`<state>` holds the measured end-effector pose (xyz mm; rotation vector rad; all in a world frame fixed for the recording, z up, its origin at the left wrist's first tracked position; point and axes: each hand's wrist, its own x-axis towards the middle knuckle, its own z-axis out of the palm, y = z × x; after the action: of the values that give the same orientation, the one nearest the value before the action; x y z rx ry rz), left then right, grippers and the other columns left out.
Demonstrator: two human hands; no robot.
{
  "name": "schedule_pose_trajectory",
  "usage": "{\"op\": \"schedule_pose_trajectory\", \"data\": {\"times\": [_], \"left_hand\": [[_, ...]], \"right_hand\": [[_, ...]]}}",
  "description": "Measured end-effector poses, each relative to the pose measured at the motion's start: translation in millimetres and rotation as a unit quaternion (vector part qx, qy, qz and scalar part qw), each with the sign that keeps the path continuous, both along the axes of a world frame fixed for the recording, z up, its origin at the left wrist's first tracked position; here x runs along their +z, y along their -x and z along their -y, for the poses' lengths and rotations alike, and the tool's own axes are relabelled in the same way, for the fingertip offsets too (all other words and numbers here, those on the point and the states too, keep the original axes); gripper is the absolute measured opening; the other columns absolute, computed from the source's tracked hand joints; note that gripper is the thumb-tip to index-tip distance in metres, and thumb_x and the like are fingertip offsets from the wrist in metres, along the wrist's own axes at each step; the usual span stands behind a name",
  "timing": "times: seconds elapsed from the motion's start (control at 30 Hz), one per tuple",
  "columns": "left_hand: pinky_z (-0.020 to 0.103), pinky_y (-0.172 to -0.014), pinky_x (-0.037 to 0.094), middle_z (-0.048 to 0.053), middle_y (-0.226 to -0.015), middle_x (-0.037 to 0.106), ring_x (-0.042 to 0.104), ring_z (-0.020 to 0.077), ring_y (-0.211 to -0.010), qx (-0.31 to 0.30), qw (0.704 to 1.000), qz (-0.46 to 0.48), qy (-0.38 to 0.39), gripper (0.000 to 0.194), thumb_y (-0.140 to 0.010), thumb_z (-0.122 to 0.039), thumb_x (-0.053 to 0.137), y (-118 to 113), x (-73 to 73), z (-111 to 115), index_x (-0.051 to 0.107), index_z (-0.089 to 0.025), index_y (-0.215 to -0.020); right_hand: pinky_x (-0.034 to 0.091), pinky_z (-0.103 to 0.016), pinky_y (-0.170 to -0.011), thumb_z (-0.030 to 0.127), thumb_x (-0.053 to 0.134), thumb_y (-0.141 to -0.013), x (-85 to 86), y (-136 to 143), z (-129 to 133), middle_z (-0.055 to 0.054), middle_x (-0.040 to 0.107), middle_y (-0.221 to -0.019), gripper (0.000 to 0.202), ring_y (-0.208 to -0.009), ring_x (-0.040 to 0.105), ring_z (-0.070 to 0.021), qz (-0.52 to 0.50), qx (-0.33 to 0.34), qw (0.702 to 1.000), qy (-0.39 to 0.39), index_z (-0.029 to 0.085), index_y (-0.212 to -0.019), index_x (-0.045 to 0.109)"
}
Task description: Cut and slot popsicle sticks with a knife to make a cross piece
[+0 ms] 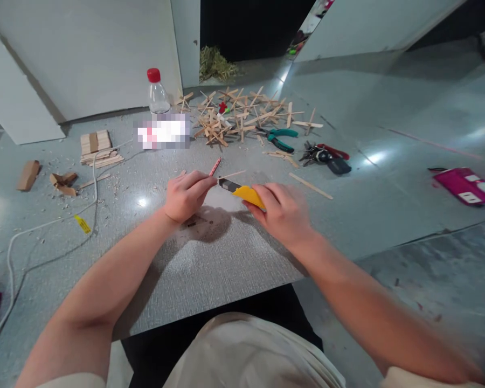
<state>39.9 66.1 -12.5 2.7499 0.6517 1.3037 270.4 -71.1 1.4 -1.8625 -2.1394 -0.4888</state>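
Observation:
My left hand [188, 196] is closed, pinching a thin wooden craft stick [235, 174] that points right. A red patterned pencil [215, 166] pokes up just beyond its fingertips; whether the hand grips it or it lies behind, I cannot tell. My right hand [283, 210] is wrapped around a yellow utility knife [247, 195]. The knife's dark front end reaches left to the stick near my left fingertips. Part of the knife handle is hidden by my right fingers. Below both hands is the grey textured tabletop [226, 269].
Behind my hands lies a heap of crossed craft sticks [242, 116]. Green-handled pliers [282, 139] and a bunch of keys [325, 156] lie right of it. A clear bottle [158, 97], bundled sticks [96, 148] and a white cable [94, 180] are leftward, among wood shavings.

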Motion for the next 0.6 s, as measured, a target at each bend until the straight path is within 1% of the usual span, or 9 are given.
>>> {"op": "schedule_pose_trajectory", "data": {"times": [0.07,0.17,0.27,0.33,0.37,0.47,0.53,0.6], "left_hand": [[0.028,-0.069,0.05,0.006,-0.093,0.079,0.071,0.0136,-0.077,-0.021,0.999,0.01,-0.034,0.024,-0.105,-0.023,0.051,3.3,-0.4,1.1,0.075,-0.024,-0.104],[0.032,-0.079,0.057,0.007,-0.101,0.08,0.075,0.0165,-0.09,-0.074,0.997,-0.023,-0.031,0.029,-0.105,-0.023,0.045,8.6,0.8,0.7,0.074,-0.027,-0.107],[0.038,-0.09,0.061,0.007,-0.111,0.079,0.076,0.0203,-0.106,-0.126,0.988,-0.085,0.003,0.031,-0.105,-0.028,0.044,12.3,6.8,1.6,0.075,-0.029,-0.11],[0.039,-0.092,0.062,0.006,-0.112,0.079,0.076,0.0217,-0.109,-0.15,0.981,-0.124,0.014,0.032,-0.104,-0.029,0.045,13.1,12.9,3.8,0.076,-0.03,-0.108],[0.038,-0.092,0.063,0.006,-0.111,0.08,0.076,0.0218,-0.109,-0.157,0.978,-0.134,0.007,0.031,-0.104,-0.028,0.046,13.1,15.9,5.1,0.077,-0.03,-0.105],[0.033,-0.087,0.065,0.004,-0.109,0.081,0.078,0.0209,-0.104,-0.162,0.976,-0.138,-0.049,0.028,-0.102,-0.023,0.049,12.4,22.3,8.1,0.077,-0.03,-0.102],[0.031,-0.083,0.065,0.002,-0.106,0.081,0.079,0.0195,-0.099,-0.154,0.975,-0.119,-0.105,0.026,-0.101,-0.021,0.052,12.0,23.2,8.4,0.076,-0.03,-0.103],[0.029,-0.08,0.065,0.001,-0.102,0.081,0.08,0.0181,-0.094,-0.145,0.972,-0.078,-0.17,0.022,-0.1,-0.02,0.055,11.6,22.2,7.2,0.075,-0.029,-0.104]], "right_hand": [[0.042,-0.039,-0.076,0.054,0.047,-0.104,-5.7,-2.5,-1.8,-0.014,0.073,-0.094,0.044,-0.086,0.065,-0.027,-0.018,0.002,1.0,0.001,0.017,-0.112,0.068],[0.041,-0.038,-0.072,0.063,0.047,-0.102,-14.4,-7.7,-2.9,-0.011,0.072,-0.08,0.05,-0.078,0.064,-0.0267,-0.034,0.009,0.999,0.006,0.018,-0.105,0.068],[0.041,-0.039,-0.071,0.063,0.051,-0.1,-20.0,-14.3,-0.9,-0.011,0.073,-0.08,0.048,-0.077,0.066,-0.0273,-0.048,0.013,0.999,0.003,0.019,-0.105,0.068],[0.04,-0.039,-0.071,0.06,0.053,-0.1,-20.8,-17.9,2.3,-0.011,0.074,-0.08,0.043,-0.078,0.067,-0.0273,-0.055,0.009,0.998,0.009,0.02,-0.105,0.069],[0.04,-0.039,-0.071,0.059,0.054,-0.1,-20.5,-19.2,4.1,-0.01,0.075,-0.08,0.041,-0.078,0.068,-0.0269,-0.054,0.008,0.998,0.011,0.021,-0.105,0.069],[0.039,-0.037,-0.071,0.054,0.055,-0.102,-18.9,-20.9,8.0,-0.01,0.077,-0.082,0.035,-0.077,0.069,-0.0236,-0.029,0.033,0.999,-0.013,0.022,-0.104,0.069],[0.039,-0.035,-0.069,0.05,0.058,-0.102,-19.2,-20.7,7.3,-0.009,0.078,-0.08,0.031,-0.074,0.068,-0.0206,-0.007,0.07,0.995,-0.07,0.021,-0.103,0.068],[0.037,-0.034,-0.065,0.051,0.063,-0.1,-21.3,-20.1,3.6,-0.005,0.075,-0.072,0.031,-0.066,0.065,-0.0178,-0.003,0.104,0.983,-0.149,0.021,-0.1,0.067]]}}
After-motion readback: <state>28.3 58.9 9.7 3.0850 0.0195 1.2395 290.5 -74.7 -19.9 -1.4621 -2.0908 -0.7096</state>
